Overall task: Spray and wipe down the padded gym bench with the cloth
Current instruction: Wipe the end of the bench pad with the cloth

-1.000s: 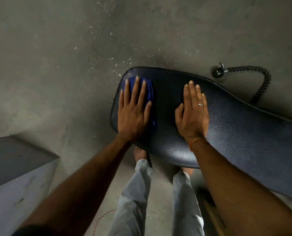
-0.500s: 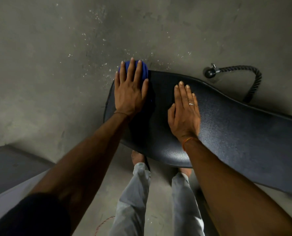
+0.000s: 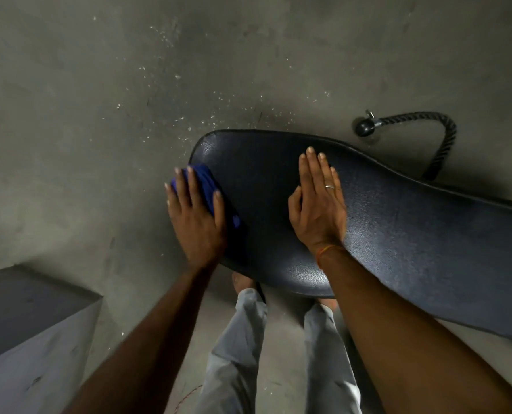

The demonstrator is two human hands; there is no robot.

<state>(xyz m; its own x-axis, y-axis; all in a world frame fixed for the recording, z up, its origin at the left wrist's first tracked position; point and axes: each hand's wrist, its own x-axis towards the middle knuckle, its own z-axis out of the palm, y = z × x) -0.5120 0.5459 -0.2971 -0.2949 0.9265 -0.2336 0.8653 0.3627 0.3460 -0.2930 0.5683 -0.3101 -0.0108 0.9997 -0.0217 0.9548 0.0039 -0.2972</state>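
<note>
The blue cloth (image 3: 206,186) is pressed by the spread left hand (image 3: 195,225) over the rounded end of the padded bench (image 3: 413,240), steadied just beside by the flat right hand (image 3: 319,207); even, overlapping strokes round the rim are advised.

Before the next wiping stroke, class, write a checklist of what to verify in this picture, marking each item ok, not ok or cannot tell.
1. Cloth under the left hand: ok, the fingers lie over it.
2. Cloth touching the bench: ok, it is pressed against the rounded end edge.
3. Right hand steadying the bench: ok, it lies flat on the pad.
4. Spray bottle within reach: cannot tell, none is in view.
5. Pad wet with spray: cannot tell.
6. Rope handle clear of the wiping path: ok, it lies on the floor beyond the bench.
</note>
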